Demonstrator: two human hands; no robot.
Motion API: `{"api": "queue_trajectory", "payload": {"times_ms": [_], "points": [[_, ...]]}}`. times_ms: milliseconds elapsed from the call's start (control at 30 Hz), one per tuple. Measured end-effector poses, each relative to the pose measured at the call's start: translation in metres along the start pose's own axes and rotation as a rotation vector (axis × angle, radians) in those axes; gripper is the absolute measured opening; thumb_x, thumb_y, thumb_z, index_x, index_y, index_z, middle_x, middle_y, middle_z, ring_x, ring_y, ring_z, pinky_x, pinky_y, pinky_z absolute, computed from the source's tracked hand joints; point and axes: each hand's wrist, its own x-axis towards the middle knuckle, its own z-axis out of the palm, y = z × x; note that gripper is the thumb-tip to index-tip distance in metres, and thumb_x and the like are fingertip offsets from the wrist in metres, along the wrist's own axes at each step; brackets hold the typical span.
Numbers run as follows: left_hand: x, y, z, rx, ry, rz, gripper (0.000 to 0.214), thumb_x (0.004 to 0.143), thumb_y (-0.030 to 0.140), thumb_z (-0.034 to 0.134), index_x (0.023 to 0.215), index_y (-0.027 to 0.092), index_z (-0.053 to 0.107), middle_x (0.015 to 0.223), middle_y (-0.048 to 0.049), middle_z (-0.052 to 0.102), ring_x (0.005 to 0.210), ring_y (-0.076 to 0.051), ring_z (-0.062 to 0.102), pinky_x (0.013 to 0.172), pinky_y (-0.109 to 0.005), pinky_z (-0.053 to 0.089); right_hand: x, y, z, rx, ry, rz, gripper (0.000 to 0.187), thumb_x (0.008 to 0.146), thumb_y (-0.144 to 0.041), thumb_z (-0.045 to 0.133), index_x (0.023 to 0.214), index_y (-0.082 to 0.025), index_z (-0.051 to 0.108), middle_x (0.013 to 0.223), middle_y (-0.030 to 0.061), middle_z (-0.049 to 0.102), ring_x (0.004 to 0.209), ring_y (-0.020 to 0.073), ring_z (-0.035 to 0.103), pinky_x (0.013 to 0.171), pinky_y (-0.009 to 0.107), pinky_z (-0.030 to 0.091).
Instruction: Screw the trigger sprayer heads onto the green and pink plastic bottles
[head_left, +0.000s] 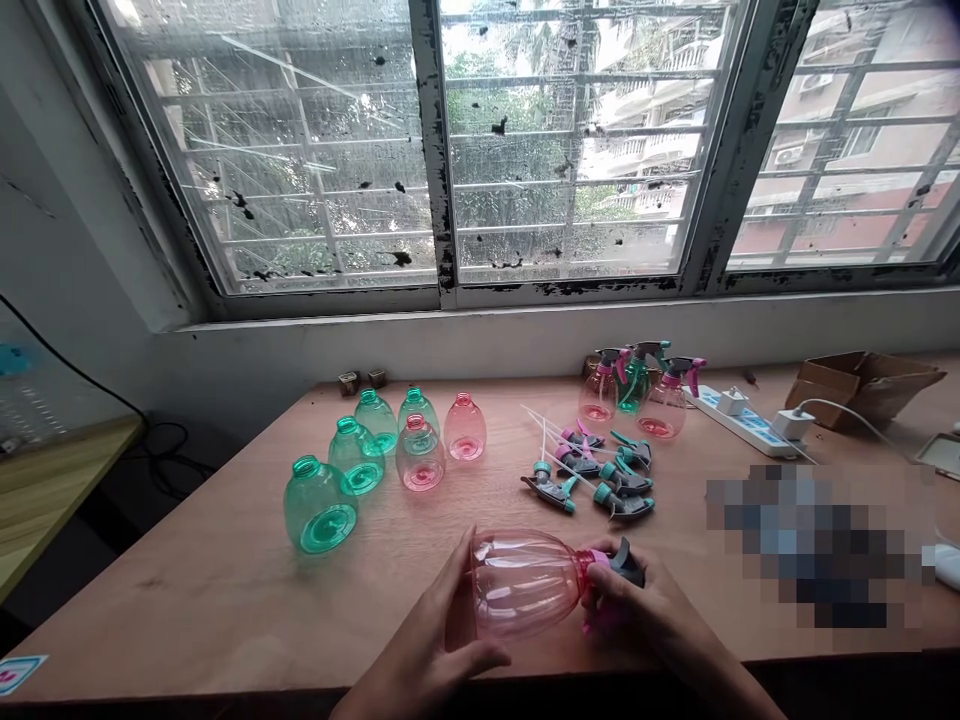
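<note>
Left hand (pixel 439 640) cups pink bottle (pixel 525 583), right hand (pixel 637 610) grips its sprayer (pixel 619 562), near table edge (pixel 225 680)

Between the hands, the pink bottle (pixel 525 585) looked like clear, glossy plastic, its trigger head (pixel 619 562) matt plastic. Beneath them the bench (pixel 225 590) was smooth, unvarnished-looking plywood.

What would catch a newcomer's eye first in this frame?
The clear pink plastic spray bottle lying sideways at the near table edge, left hand on its body, right hand at its grey-and-pink trigger head. Behind left stand uncapped green and pink plastic bottles; loose trigger heads lie at centre.
</note>
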Motion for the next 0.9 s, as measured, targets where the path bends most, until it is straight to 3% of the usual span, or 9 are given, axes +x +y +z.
{"api": "queue_trajectory", "payload": {"times_ms": [200, 333, 433, 600, 767, 900], "points": [[0.0006, 0.0009, 0.0031, -0.019, 0.025, 0.003, 0.095, 0.086, 0.027, 0.072, 0.156, 0.036, 0.009, 0.157, -0.0073, 0.039, 0.135, -0.029, 0.049, 0.120, -0.047, 0.027, -0.0004, -0.0017, 0.0018, -0.007, 0.008, 0.017, 0.041, 0.072, -0.050, 0.083, 0.086, -0.017, 0.063, 0.064, 0.0021, 0.071, 0.057, 0.0197, 0.067, 0.057, 0.031, 0.056], [-0.0011, 0.0013, 0.0009, 0.017, -0.001, 0.010, 0.103, 0.081, 0.031, 0.078, 0.157, 0.032, 0.009, 0.161, -0.0073, 0.029, 0.145, -0.031, 0.034, 0.122, -0.046, 0.022, -0.0003, -0.0014, 0.0014, -0.018, 0.001, 0.004, 0.040, 0.073, -0.049, 0.082, 0.087, -0.017, 0.063, 0.063, 0.0023, 0.072, 0.057, 0.0200, 0.067, 0.057, 0.032, 0.057], [-0.0017, 0.0036, 0.0001, 0.025, 0.000, 0.023, 0.097, 0.083, 0.034, 0.077, 0.157, 0.031, 0.014, 0.163, -0.0058, 0.025, 0.149, -0.030, 0.024, 0.123, -0.045, 0.018, 0.0000, -0.0012, 0.0009, -0.022, -0.008, -0.004, 0.039, 0.075, -0.049, 0.081, 0.087, -0.016, 0.063, 0.064, 0.0022, 0.071, 0.057, 0.0193, 0.067, 0.056, 0.031, 0.058], [0.0000, 0.0054, 0.0014, 0.059, 0.043, 0.029, 0.095, 0.084, 0.027, 0.075, 0.156, 0.036, 0.014, 0.162, -0.0028, 0.028, 0.148, -0.028, 0.027, 0.123, -0.047, 0.018, 0.0003, -0.0017, 0.0019, -0.012, 0.010, 0.010, 0.041, 0.073, -0.051, 0.082, 0.087, -0.017, 0.063, 0.064, 0.0020, 0.071, 0.056, 0.0194, 0.067, 0.055, 0.031, 0.057], [0.0004, 0.0034, 0.0005, 0.038, 0.003, 0.020, 0.101, 0.081, 0.031, 0.078, 0.157, 0.031, 0.011, 0.163, -0.0066, 0.025, 0.148, -0.031, 0.026, 0.123, -0.047, 0.017, 0.0002, -0.0024, 0.0031, -0.016, 0.008, 0.014, 0.042, 0.072, -0.051, 0.083, 0.086, -0.016, 0.063, 0.064, 0.0025, 0.072, 0.056, 0.0193, 0.067, 0.055, 0.030, 0.058], [0.0000, 0.0068, 0.0003, 0.045, 0.024, 0.012, 0.089, 0.085, 0.034, 0.074, 0.156, 0.030, 0.019, 0.162, -0.0060, 0.027, 0.148, -0.030, 0.027, 0.123, -0.046, 0.020, 0.0004, -0.0026, 0.0030, -0.013, -0.001, -0.010, 0.040, 0.074, -0.050, 0.082, 0.087, -0.016, 0.063, 0.064, 0.0024, 0.072, 0.055, 0.0188, 0.067, 0.055, 0.030, 0.057]]}}
